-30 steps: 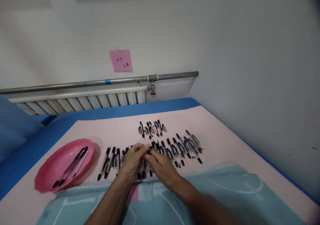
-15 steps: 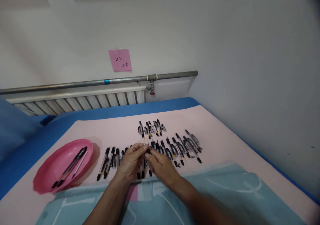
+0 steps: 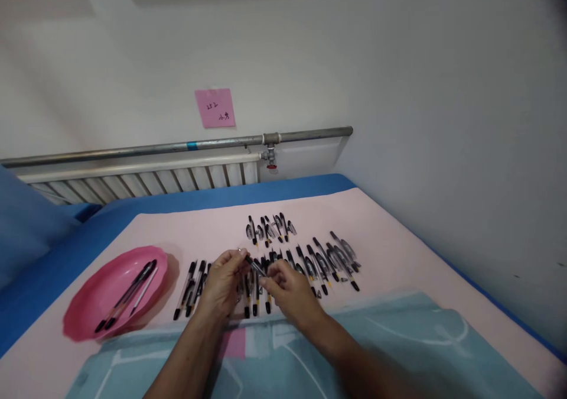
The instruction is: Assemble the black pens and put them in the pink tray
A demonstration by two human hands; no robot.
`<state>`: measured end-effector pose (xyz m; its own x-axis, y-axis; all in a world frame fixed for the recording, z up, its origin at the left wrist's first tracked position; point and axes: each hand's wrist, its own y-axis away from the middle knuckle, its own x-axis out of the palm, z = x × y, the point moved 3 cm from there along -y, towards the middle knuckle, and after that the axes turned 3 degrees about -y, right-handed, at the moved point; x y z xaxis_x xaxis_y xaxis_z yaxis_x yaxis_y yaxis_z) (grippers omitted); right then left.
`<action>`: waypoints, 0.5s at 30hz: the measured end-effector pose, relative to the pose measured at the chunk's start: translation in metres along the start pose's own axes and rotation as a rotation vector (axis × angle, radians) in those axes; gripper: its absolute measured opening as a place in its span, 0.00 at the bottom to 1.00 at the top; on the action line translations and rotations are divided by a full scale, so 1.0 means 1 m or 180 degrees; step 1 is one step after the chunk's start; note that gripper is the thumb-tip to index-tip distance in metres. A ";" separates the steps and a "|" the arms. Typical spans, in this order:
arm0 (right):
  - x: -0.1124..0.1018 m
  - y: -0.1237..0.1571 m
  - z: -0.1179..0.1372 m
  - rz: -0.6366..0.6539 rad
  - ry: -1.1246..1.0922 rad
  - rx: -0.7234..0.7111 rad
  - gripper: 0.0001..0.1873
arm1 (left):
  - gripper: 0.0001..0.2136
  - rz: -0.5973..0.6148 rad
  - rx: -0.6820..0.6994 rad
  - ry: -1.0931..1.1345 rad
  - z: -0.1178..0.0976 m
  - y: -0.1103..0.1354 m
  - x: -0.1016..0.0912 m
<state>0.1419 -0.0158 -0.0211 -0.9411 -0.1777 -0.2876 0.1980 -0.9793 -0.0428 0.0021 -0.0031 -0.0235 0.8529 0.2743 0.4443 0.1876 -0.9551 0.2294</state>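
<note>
Holding one pen (image 3: 255, 265) between our pinched fingertips: left hand (image 3: 221, 284) at its upper end, right hand (image 3: 290, 292) lower, above the pen row (image 3: 321, 263). Pink dish (image 3: 101, 286): loose pens (image 3: 128, 295). Pink wall note (image 3: 215, 108): handwriting, unreadable.

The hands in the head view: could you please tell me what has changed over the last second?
The left hand and right hand have drawn slightly apart, baring a black pen held tilted between their fingertips. The rows of pens on the pink sheet and the pink dish stayed put.
</note>
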 end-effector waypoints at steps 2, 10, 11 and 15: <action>-0.001 0.001 0.001 -0.0009 0.0156 -0.0181 0.06 | 0.10 -0.0062 0.0040 0.0002 -0.003 -0.002 -0.003; 0.003 0.005 0.004 0.0461 -0.0547 0.0298 0.10 | 0.08 0.0189 0.0022 0.0083 -0.004 0.000 0.000; 0.004 0.006 0.004 0.0581 -0.0812 0.0540 0.10 | 0.07 0.0261 0.0024 0.0112 -0.005 0.001 0.001; 0.007 0.007 0.005 0.0811 -0.1373 0.1031 0.09 | 0.08 0.0547 0.0009 0.0175 -0.009 0.004 0.005</action>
<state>0.1351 -0.0245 -0.0191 -0.9146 -0.3681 0.1671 0.4024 -0.8683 0.2900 0.0031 -0.0047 -0.0128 0.8447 0.1127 0.5233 0.0430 -0.9887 0.1436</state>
